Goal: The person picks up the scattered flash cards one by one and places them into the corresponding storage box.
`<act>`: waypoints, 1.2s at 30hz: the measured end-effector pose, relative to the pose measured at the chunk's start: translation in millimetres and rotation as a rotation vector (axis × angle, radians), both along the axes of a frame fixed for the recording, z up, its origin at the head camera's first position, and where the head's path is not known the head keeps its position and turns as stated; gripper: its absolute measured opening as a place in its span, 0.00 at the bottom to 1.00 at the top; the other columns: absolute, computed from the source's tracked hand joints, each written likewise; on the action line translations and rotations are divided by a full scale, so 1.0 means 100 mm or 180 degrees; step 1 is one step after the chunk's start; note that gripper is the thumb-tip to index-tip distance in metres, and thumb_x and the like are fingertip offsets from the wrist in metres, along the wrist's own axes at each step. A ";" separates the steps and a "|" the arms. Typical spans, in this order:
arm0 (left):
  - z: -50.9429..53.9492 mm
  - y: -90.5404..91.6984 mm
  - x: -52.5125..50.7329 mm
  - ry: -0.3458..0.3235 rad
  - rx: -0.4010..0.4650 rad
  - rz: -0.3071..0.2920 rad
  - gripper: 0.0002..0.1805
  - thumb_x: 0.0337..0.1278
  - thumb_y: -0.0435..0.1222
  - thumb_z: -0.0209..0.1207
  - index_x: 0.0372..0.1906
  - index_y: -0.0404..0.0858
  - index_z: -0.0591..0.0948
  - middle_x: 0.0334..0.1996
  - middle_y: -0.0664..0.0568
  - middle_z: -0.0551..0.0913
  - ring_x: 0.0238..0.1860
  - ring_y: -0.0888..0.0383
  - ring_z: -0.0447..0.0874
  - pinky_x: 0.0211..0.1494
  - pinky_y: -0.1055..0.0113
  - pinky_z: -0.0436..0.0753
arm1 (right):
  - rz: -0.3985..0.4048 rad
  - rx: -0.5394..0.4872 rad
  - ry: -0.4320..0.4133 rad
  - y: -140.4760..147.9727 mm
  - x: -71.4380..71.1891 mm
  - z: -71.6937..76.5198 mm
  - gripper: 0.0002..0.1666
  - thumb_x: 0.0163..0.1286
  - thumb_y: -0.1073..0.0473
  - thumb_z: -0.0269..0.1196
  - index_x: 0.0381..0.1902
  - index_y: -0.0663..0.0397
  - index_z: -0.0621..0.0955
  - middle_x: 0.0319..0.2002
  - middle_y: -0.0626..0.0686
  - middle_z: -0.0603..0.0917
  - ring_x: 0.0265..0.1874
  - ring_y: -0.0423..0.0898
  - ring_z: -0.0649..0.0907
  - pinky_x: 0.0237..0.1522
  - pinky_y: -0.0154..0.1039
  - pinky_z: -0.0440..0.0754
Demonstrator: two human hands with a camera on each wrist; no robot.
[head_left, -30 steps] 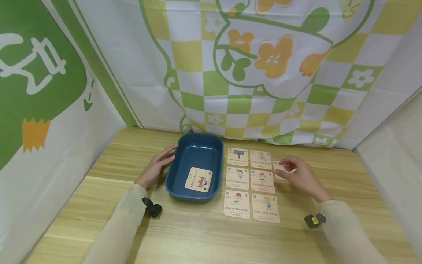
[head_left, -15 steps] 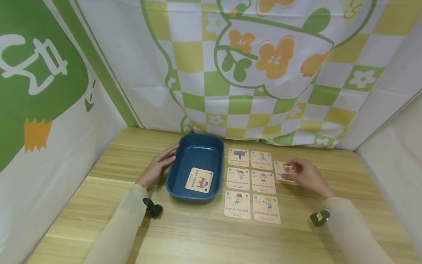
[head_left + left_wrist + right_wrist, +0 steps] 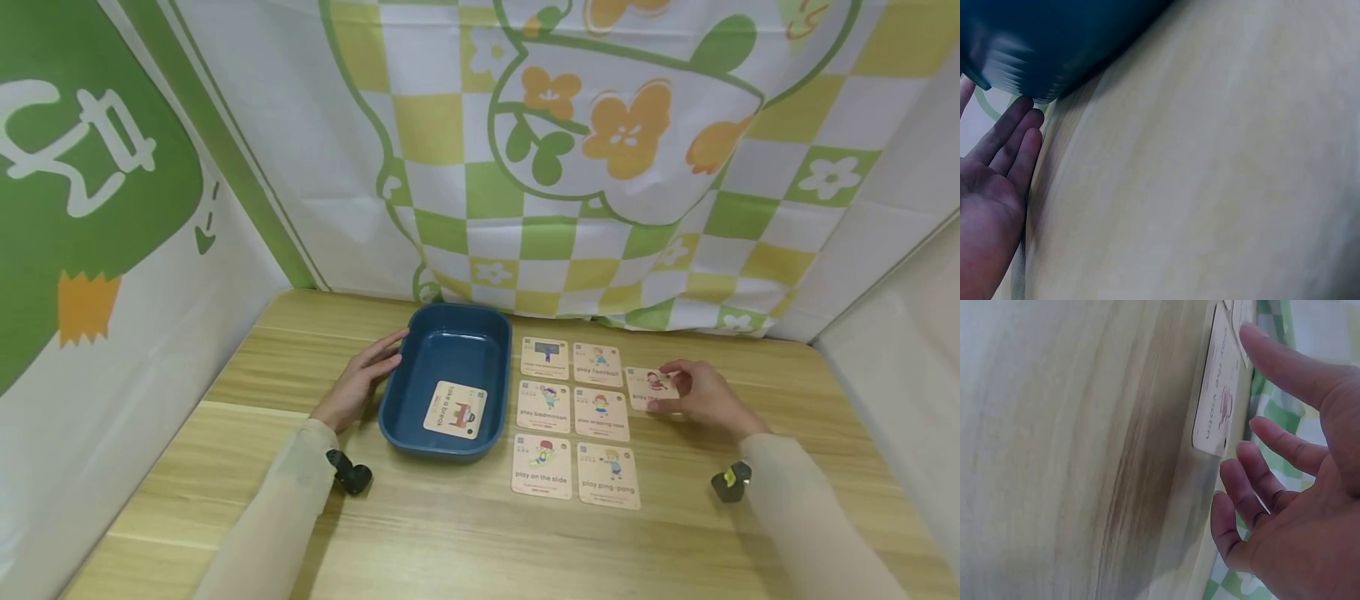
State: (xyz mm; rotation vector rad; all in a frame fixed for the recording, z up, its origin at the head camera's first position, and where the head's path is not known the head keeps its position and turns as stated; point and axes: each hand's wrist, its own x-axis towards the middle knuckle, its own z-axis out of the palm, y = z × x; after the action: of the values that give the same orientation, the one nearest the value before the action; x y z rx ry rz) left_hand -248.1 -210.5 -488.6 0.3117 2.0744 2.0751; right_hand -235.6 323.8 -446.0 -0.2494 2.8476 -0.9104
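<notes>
My left hand (image 3: 362,379) lies against the left side of a blue tray (image 3: 446,454), fingers extended; in the left wrist view its fingertips (image 3: 1034,117) reach the tray's wall. Inside the tray sits one card (image 3: 455,409) reading "take a break". My right hand (image 3: 705,398) is over the right edge of a violin card (image 3: 643,385), covering part of it in the head view. The right wrist view shows that violin card (image 3: 1216,394) flat on the table, with thumb and fingers spread apart and nothing gripped. Whether a fingertip touches the card, I cannot tell.
Left of the violin card, several picture cards lie in two columns, among them play football (image 3: 597,365), play skipping rope (image 3: 601,414) and play ping-pong (image 3: 608,477). A patterned cloth (image 3: 540,275) hangs behind the wooden table (image 3: 465,533).
My right hand has moved slightly right, off the violin card's middle, so more of its picture and text shows. The left hand and tray have stayed in place.
</notes>
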 end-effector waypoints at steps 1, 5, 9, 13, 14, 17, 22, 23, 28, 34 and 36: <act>0.00 0.00 0.00 -0.0002 0.0001 0.0000 0.29 0.79 0.39 0.51 0.79 0.39 0.62 0.79 0.47 0.58 0.78 0.47 0.53 0.79 0.49 0.53 | -0.0003 0.0011 -0.0040 0.01 -0.01 0.00 0.44 0.54 0.51 0.81 0.60 0.74 0.76 0.46 0.66 0.80 0.46 0.59 0.78 0.51 0.54 0.77; 0.00 0.00 0.00 0.0005 -0.0012 -0.0002 0.29 0.79 0.39 0.50 0.79 0.40 0.62 0.79 0.47 0.57 0.78 0.47 0.53 0.79 0.49 0.53 | -0.0026 0.0043 -0.0183 0.03 -0.04 0.00 0.48 0.53 0.50 0.81 0.62 0.74 0.74 0.48 0.68 0.78 0.47 0.60 0.76 0.54 0.58 0.76; 0.01 0.00 0.00 0.0003 -0.0022 -0.0012 0.29 0.79 0.39 0.50 0.79 0.40 0.62 0.79 0.47 0.57 0.78 0.47 0.53 0.79 0.49 0.53 | -0.0011 0.0073 -0.0243 0.06 -0.07 -0.02 0.50 0.51 0.49 0.81 0.63 0.75 0.73 0.47 0.68 0.77 0.46 0.60 0.75 0.52 0.58 0.76; 0.00 0.00 0.01 0.0008 -0.0028 -0.0022 0.29 0.79 0.39 0.50 0.79 0.40 0.63 0.79 0.47 0.58 0.78 0.46 0.53 0.79 0.49 0.53 | 0.0009 0.0123 -0.0271 0.08 -0.09 -0.04 0.52 0.50 0.49 0.82 0.63 0.75 0.72 0.48 0.71 0.76 0.47 0.62 0.76 0.52 0.60 0.77; 0.00 0.00 0.01 0.0007 -0.0034 -0.0018 0.29 0.79 0.39 0.50 0.79 0.40 0.63 0.79 0.47 0.58 0.78 0.46 0.53 0.79 0.49 0.53 | 0.0010 0.0134 -0.0274 0.09 -0.10 -0.04 0.52 0.50 0.49 0.82 0.63 0.75 0.72 0.49 0.71 0.76 0.47 0.63 0.76 0.53 0.61 0.77; 0.00 -0.01 0.00 0.0007 -0.0036 -0.0006 0.29 0.79 0.39 0.50 0.79 0.40 0.63 0.79 0.47 0.58 0.78 0.46 0.53 0.79 0.49 0.53 | -0.0010 0.0167 -0.0294 0.09 -0.11 -0.05 0.54 0.49 0.49 0.83 0.63 0.75 0.71 0.50 0.74 0.76 0.49 0.65 0.76 0.54 0.62 0.76; 0.00 0.00 0.00 0.0007 -0.0026 0.0003 0.29 0.79 0.39 0.50 0.79 0.40 0.63 0.79 0.48 0.58 0.78 0.47 0.53 0.79 0.49 0.53 | -0.0077 0.0228 -0.0341 0.09 -0.11 -0.04 0.56 0.48 0.48 0.83 0.64 0.75 0.70 0.52 0.77 0.75 0.51 0.68 0.76 0.55 0.63 0.76; 0.00 0.00 0.00 0.0008 -0.0025 0.0002 0.29 0.79 0.39 0.50 0.79 0.40 0.63 0.79 0.48 0.57 0.78 0.47 0.52 0.79 0.49 0.53 | -0.0085 0.0231 -0.0353 0.09 -0.11 -0.04 0.56 0.48 0.48 0.83 0.64 0.75 0.70 0.53 0.77 0.74 0.51 0.68 0.76 0.55 0.64 0.76; 0.01 0.00 0.00 0.0010 -0.0011 -0.0006 0.29 0.79 0.39 0.50 0.79 0.40 0.63 0.79 0.47 0.57 0.78 0.46 0.53 0.79 0.49 0.53 | -0.0117 0.0262 -0.0359 0.09 -0.09 -0.03 0.55 0.48 0.47 0.83 0.63 0.75 0.70 0.52 0.76 0.74 0.51 0.68 0.75 0.53 0.63 0.76; 0.01 0.01 0.00 -0.0003 0.0021 -0.0005 0.29 0.78 0.38 0.51 0.79 0.39 0.63 0.79 0.47 0.57 0.78 0.47 0.53 0.79 0.49 0.53 | -0.0118 0.0354 -0.0310 0.09 -0.08 -0.02 0.54 0.48 0.45 0.83 0.60 0.76 0.71 0.48 0.72 0.75 0.47 0.64 0.73 0.48 0.58 0.75; 0.01 0.01 0.01 -0.0005 0.0019 -0.0006 0.29 0.79 0.39 0.50 0.79 0.39 0.62 0.79 0.47 0.57 0.78 0.47 0.53 0.79 0.49 0.53 | -0.0119 0.0388 -0.0291 0.10 -0.07 -0.02 0.54 0.48 0.44 0.83 0.59 0.77 0.71 0.46 0.70 0.75 0.45 0.63 0.73 0.46 0.56 0.75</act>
State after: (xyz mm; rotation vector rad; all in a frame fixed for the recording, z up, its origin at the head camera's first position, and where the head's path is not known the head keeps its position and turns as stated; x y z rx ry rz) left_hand -247.5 -209.9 -487.1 0.3128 2.0667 2.0801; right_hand -243.1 333.4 -447.8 -0.1376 2.8182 -0.7310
